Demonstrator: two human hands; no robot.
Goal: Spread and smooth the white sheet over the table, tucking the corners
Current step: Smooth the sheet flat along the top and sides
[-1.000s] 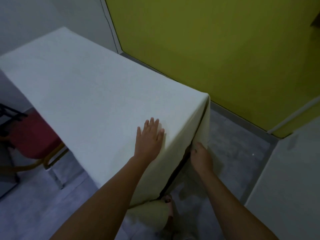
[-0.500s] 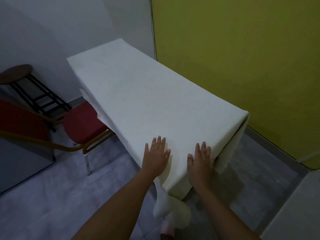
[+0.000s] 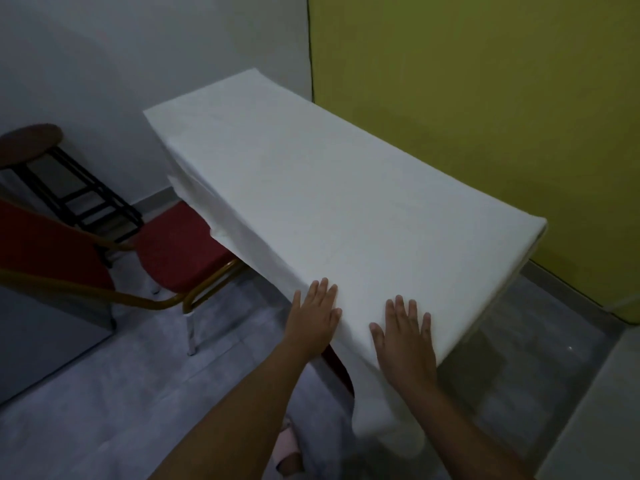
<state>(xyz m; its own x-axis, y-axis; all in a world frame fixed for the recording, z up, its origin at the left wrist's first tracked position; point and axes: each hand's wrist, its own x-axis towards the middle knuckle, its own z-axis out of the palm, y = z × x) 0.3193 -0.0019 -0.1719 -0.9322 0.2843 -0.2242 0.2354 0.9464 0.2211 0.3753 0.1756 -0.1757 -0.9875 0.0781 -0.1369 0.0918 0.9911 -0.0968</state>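
Observation:
The white sheet (image 3: 329, 202) covers the whole long table, lying flat on top and hanging over the edges. At the near corner a flap of the sheet (image 3: 388, 431) droops toward the floor. My left hand (image 3: 313, 318) lies flat, fingers spread, on the near left edge of the sheet. My right hand (image 3: 405, 337) rests flat, fingers apart, on the near end beside it. Neither hand grips the cloth. A red-brown part of the table (image 3: 337, 363) shows under the sheet between my forearms.
A red-seated chair with a curved wooden frame (image 3: 180, 247) stands close to the table's left side. A dark round stool (image 3: 31, 143) is behind it by the grey wall. A yellow wall (image 3: 485, 98) runs along the table's right side. Grey floor (image 3: 104, 393) lies below.
My right hand came up from under the corner flap and now lies flat on top near my left hand. The view has swung left, bringing the chair and stool into sight.

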